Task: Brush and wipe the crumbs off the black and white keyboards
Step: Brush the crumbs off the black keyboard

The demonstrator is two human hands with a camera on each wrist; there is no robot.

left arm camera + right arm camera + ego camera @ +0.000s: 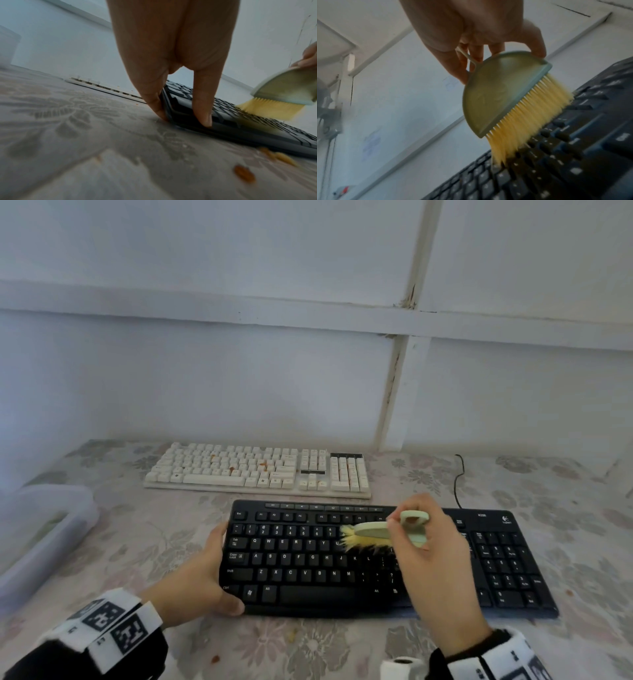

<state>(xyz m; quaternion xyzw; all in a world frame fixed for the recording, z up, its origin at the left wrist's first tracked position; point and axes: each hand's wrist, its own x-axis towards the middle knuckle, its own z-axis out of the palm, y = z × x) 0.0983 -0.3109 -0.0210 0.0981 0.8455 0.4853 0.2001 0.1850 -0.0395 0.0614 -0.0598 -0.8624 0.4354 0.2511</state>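
1. Head view: the black keyboard [376,559] is lying on the floral desk [582,491], just in front of the white keyboard [260,470], which is still carrying orange crumbs [263,463].
2. The small green brush [380,530] is being held in the right hand [435,563], fingers curled round its loop handle, yellow bristles [530,115] being pressed onto the middle keys.
3. The keyboard's left end is being steadied by the left hand [202,583], thumb on its front corner, fingers [154,100] against the end edge.
4. Short, light strokes towards one edge are being called for, so crumbs are being swept off rather than into the gaps.
5. Loose crumbs [243,174] are already lying on the desk, awaiting wiping.
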